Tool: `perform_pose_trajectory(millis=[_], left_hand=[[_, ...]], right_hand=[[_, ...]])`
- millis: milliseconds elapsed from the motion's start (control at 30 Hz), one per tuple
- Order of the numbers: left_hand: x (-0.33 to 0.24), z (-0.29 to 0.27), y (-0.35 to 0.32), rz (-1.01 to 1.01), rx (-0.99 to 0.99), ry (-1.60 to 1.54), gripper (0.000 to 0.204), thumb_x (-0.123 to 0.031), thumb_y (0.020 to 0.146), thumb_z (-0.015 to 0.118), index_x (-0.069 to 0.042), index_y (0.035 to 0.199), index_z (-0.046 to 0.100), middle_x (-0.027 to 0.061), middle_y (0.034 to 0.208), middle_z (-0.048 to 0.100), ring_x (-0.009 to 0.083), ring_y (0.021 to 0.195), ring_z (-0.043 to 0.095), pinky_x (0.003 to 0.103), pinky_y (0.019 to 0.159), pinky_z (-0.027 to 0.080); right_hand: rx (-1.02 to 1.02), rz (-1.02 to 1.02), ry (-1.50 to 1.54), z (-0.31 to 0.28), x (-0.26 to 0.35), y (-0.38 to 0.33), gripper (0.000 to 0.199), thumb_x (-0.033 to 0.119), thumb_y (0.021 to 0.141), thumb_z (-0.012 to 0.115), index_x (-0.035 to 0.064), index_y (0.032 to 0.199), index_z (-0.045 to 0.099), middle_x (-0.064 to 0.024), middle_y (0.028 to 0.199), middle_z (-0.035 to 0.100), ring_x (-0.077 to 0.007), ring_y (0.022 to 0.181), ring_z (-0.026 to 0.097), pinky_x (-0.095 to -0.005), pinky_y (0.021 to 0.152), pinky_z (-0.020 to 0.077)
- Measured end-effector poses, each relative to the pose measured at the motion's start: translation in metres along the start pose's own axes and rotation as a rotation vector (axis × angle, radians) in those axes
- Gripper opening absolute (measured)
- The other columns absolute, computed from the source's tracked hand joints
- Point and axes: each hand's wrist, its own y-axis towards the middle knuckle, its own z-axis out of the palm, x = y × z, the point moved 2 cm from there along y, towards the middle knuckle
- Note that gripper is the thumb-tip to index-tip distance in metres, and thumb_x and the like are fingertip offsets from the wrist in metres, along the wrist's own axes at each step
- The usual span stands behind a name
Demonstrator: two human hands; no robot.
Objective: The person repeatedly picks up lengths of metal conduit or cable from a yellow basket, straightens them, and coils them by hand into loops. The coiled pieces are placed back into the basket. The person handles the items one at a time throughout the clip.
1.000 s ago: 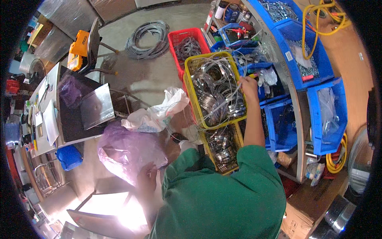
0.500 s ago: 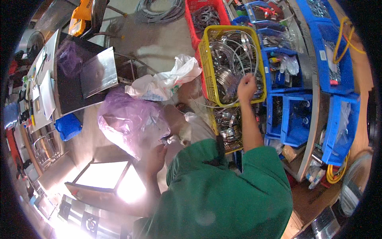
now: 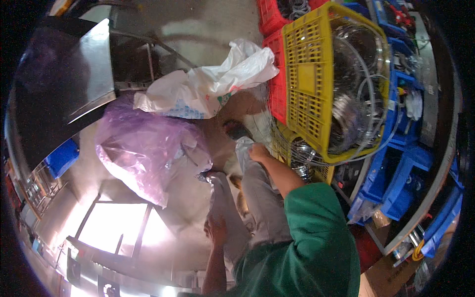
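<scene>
Looks like early days: the right hand [image 3: 258, 151] has its fingers pinched on a small clear plastic bag [image 3: 243, 147] just beside the yellow crate [image 3: 308, 79] of coiled tubing, while the left hand [image 3: 215, 228] hangs low, grip too blurry to call, nothing bagged yet.

The white bag [image 3: 213, 84] lies behind the purple bag [image 3: 148, 153], both to the left of the stacked crates [image 3: 316, 89]. Coiled tubing [image 3: 356, 99] sits in the top crate, with the bins [image 3: 401, 183] to its right. The right hand [image 3: 258, 151] is just beside the lower crate [image 3: 302, 166], and the left hand [image 3: 216, 228] lies nearer the person.
</scene>
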Motion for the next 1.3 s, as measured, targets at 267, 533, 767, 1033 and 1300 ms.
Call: perform_pose_trajectory(millis=[267, 533, 767, 1033, 1300], left_hand=[[0.020, 0.008, 0.038, -0.066, 0.001, 0.161, 0.070, -0.049, 0.084, 0.064, -0.015, 0.142, 0.044, 0.0245, 0.149, 0.032, 0.0452, 0.138, 0.026, 0.061, 0.109, 0.022], [0.097, 0.029, 0.059, 0.247, -0.297, 0.567, 0.074, -0.036, 0.071, 0.079, -0.008, 0.132, 0.048, 0.0164, 0.135, 0.042, 0.0398, 0.122, 0.042, 0.053, 0.097, 0.041], [0.121, 0.008, 0.063, 0.365, -0.092, 0.025, 0.051, -0.035, 0.087, 0.066, -0.005, 0.126, 0.055, 0.0200, 0.126, 0.055, 0.0367, 0.116, 0.052, 0.050, 0.100, 0.040], [-0.006, -0.128, -0.079, 0.480, 1.049, -1.256, 0.083, -0.070, 0.091, 0.041, -0.011, 0.149, 0.032, 0.0201, 0.138, 0.050, 0.0339, 0.127, 0.048, 0.051, 0.101, 0.041], [0.131, -0.279, -0.192, 0.700, 0.237, -0.525, 0.041, -0.037, 0.101, 0.043, -0.007, 0.126, 0.054, 0.0131, 0.111, 0.066, 0.0297, 0.100, 0.062, 0.049, 0.087, 0.050]], right_hand=[[0.043, 0.730, 0.330, 0.048, -0.066, 0.113, 0.082, 0.061, 0.090, 0.050, -0.0046, 0.138, 0.045, -0.0280, 0.144, 0.042, -0.0436, 0.132, 0.043, -0.0584, 0.111, 0.0277], [0.117, 0.632, 0.330, 0.124, -0.072, 0.122, 0.062, 0.049, 0.091, 0.056, -0.0037, 0.124, 0.059, -0.0284, 0.133, 0.054, -0.0386, 0.128, 0.050, -0.0549, 0.108, 0.0334], [-0.068, 0.184, 0.546, 0.006, 0.029, -0.093, 0.044, 0.037, 0.093, 0.054, -0.0045, 0.101, 0.066, -0.0236, 0.097, 0.068, -0.0342, 0.088, 0.067, -0.0444, 0.071, 0.0522], [0.168, -0.123, 0.968, -0.075, 0.170, -0.442, 0.030, 0.028, 0.096, 0.050, 0.0001, 0.088, 0.057, -0.0133, 0.075, 0.064, -0.0228, 0.061, 0.062, -0.0386, 0.054, 0.0480], [-0.516, -0.892, 0.598, -0.083, 0.311, -0.647, 0.024, 0.026, 0.095, 0.053, 0.0034, 0.105, 0.054, -0.0177, 0.092, 0.064, -0.0354, 0.080, 0.063, -0.0464, 0.072, 0.0500]])
